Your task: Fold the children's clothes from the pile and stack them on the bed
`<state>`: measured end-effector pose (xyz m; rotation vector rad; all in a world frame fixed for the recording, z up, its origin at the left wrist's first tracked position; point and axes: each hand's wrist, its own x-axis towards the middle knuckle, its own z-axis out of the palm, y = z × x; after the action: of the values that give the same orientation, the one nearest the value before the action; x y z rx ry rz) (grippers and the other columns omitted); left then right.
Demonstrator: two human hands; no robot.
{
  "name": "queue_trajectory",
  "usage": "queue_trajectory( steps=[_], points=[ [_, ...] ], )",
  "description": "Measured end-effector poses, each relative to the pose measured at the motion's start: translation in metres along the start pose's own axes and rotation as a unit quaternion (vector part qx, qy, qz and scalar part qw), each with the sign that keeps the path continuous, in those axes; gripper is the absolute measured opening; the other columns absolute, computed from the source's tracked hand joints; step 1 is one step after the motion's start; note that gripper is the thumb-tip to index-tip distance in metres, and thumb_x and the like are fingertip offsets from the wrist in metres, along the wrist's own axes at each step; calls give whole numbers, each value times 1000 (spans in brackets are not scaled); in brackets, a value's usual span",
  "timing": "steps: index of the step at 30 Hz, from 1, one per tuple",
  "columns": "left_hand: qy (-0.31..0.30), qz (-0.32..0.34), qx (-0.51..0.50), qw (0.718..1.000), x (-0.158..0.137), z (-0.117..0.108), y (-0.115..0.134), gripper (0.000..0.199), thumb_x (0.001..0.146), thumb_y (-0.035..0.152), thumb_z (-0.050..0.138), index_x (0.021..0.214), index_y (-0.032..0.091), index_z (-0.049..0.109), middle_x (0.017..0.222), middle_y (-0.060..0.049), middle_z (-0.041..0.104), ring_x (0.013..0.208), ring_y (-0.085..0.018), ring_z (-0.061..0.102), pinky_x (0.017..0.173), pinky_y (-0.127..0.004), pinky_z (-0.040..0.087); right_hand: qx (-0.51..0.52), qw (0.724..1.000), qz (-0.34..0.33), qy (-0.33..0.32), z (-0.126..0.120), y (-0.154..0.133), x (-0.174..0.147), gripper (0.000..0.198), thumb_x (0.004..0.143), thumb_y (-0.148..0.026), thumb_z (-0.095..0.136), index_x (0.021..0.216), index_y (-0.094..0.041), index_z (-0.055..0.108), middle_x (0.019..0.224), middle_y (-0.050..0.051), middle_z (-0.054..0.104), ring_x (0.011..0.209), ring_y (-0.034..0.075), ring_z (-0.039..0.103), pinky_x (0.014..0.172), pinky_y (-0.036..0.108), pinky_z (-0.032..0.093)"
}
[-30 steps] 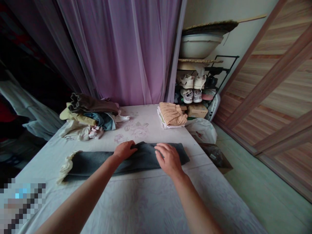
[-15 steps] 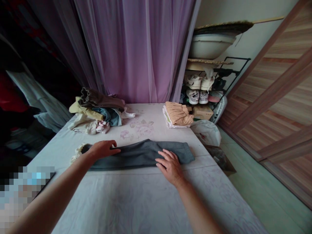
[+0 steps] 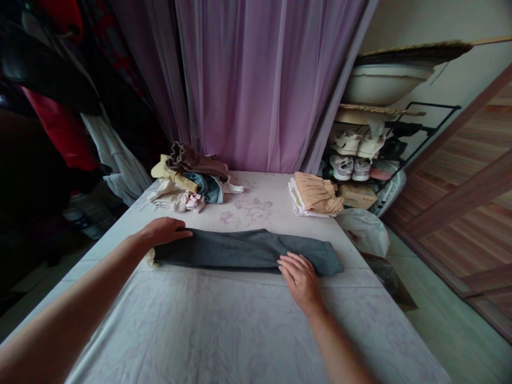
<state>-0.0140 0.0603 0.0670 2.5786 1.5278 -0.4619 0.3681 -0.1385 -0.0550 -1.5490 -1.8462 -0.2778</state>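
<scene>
Dark grey trousers point(image 3: 236, 248), folded lengthwise into a long strip, lie across the bed in front of me. A cream frilled edge point(image 3: 150, 258) shows at their left end, partly hidden by my left forearm. My left hand point(image 3: 166, 230) is at the upper left end, with its thumb on the grey cloth and its fingers by the far edge, a gap between them. On the lower right part of the trousers rests my right hand point(image 3: 300, 277), its fingers stretched out over the fabric.
A loose heap of clothes point(image 3: 192, 178) lies at the bed's far left. Folded clothes topped by a peach garment point(image 3: 318, 193) sit at the far right corner. Beyond hangs a purple curtain point(image 3: 248, 80). Shoes point(image 3: 352, 154) stand on a rack beside the bed.
My view has turned left, so everything appears farther right. My left hand has slid left along the trousers to their frilled end. My right hand stays on the right part.
</scene>
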Motion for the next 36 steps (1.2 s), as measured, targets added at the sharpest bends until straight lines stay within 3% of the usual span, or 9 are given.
queue_trajectory(
  steps=[3, 7, 12, 16, 22, 25, 29, 32, 36],
  points=[
    [3, 11, 38, 999, -3, 8, 2, 60, 84, 70, 38, 104, 21, 68, 95, -11, 73, 91, -28, 67, 80, -36, 45, -7, 1000, -18, -25, -1, -3, -2, 25, 95, -29, 50, 97, -25, 75, 103, 4, 75, 105, 23, 65, 95, 40, 47],
    [73, 20, 56, 996, -12, 16, 12, 51, 82, 50, 57, 121, 18, 63, 117, -15, 69, 110, -32, 63, 94, -44, 44, -6, 999, -6, -47, -6, -9, -3, 25, 93, -33, 52, 98, -24, 75, 109, 6, 73, 109, 24, 63, 94, 40, 48],
    [178, 87, -12, 980, -26, 27, 65, 39, 87, 17, 44, 119, 18, 66, 123, -9, 68, 113, -23, 62, 103, -38, 44, 13, 998, 40, -42, -8, -18, 22, 33, 96, -31, 44, 87, -23, 75, 98, 7, 75, 94, 20, 68, 87, 33, 51],
    [235, 186, -101, 949, -21, 60, 106, 38, 96, 32, 40, 123, 17, 64, 128, -8, 66, 121, -21, 58, 107, -37, 44, 18, 995, 69, -75, 0, -27, 71, 28, 94, -26, 45, 99, -23, 73, 104, 6, 74, 98, 19, 67, 91, 31, 49],
    [292, 170, -98, 936, -8, 104, 107, 38, 98, 37, 40, 123, 21, 65, 140, -7, 57, 135, -26, 46, 113, -48, 35, -47, 962, 102, -248, 19, -31, 134, 36, 90, -23, 49, 123, -22, 64, 124, 5, 68, 114, 20, 60, 98, 32, 43],
    [286, 168, -68, 941, -9, 108, 102, 45, 98, 43, 40, 136, 25, 55, 147, -6, 50, 140, -27, 39, 115, -50, 31, -56, 945, 89, -310, 26, -26, 148, 27, 90, -30, 51, 109, -29, 71, 111, 1, 73, 109, 20, 62, 93, 32, 42],
    [268, 172, -44, 947, -11, 106, 101, 51, 98, 48, 37, 145, 28, 44, 152, -3, 44, 142, -26, 35, 118, -49, 22, -63, 936, 82, -335, 30, -21, 158, 21, 88, -36, 56, 83, -28, 75, 94, 1, 76, 99, 20, 64, 88, 33, 40],
    [268, 173, -45, 947, -11, 106, 102, 54, 98, 49, 36, 147, 26, 42, 152, -4, 44, 143, -24, 34, 120, -46, 17, -68, 937, 61, -336, 27, -20, 161, 19, 86, -37, 59, 81, -26, 74, 93, 3, 75, 99, 20, 62, 91, 34, 37],
    [269, 169, -56, 946, -12, 107, 103, 56, 97, 48, 36, 147, 23, 42, 151, -6, 45, 143, -24, 33, 120, -46, 16, -67, 937, -33, -341, 18, -21, 158, 21, 87, -38, 60, 77, -24, 73, 87, 3, 74, 97, 20, 61, 95, 36, 33]
  ],
)
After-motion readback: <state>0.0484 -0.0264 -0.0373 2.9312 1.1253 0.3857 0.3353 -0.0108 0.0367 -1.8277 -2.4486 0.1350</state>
